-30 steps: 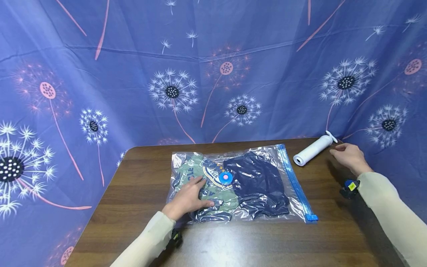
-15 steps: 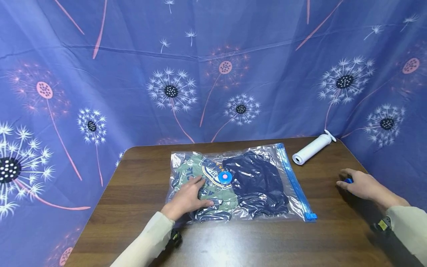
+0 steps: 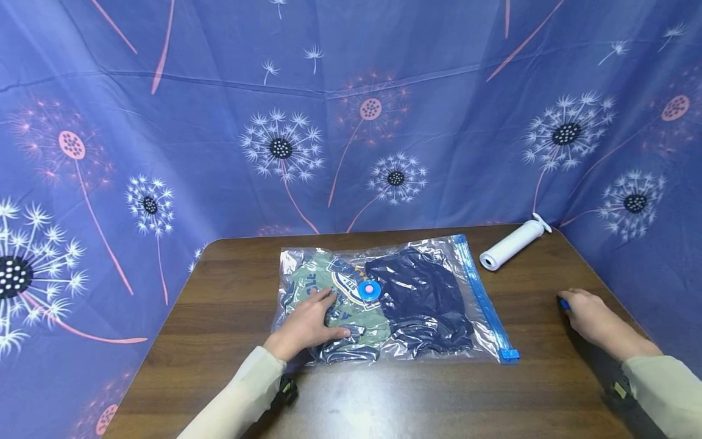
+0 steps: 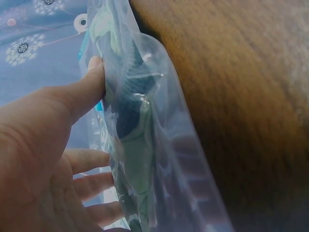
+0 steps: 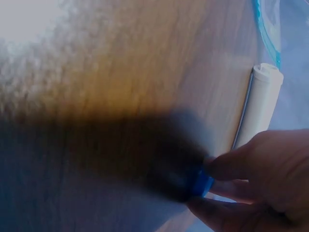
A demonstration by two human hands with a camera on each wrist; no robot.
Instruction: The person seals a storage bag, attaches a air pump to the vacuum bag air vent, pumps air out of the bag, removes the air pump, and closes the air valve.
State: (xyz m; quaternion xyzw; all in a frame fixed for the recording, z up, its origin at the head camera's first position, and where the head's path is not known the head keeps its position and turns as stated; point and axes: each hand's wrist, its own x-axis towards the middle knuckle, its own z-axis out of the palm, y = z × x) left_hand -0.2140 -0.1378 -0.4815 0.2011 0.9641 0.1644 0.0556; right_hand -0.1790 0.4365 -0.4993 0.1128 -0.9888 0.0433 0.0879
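A clear vacuum storage bag (image 3: 399, 352) lies flat on the table, with a green printed garment (image 3: 312, 277) and a dark navy one (image 3: 419, 299) inside. On its upper face is a round blue valve (image 3: 370, 291) with a pink centre. My left hand (image 3: 304, 324) rests on the bag's left part, fingers spread, left of the valve. At the table's right side, my right hand (image 3: 595, 318) pinches a small blue cap (image 5: 202, 184) between thumb and fingertips, low over the wood. Fingers hide much of the cap.
A white hand pump (image 3: 512, 245) lies at the back right, its handle toward the curtain. Blue zip edging (image 3: 482, 299) with a slider (image 3: 509, 355) runs along the bag's right end. A dandelion-print curtain (image 3: 340, 152) hangs behind the wooden table (image 3: 428, 402).
My right hand has come away from beside the pump's handle, toward me and down to the tabletop, with the blue cap in its fingers. The left hand stays on the bag.
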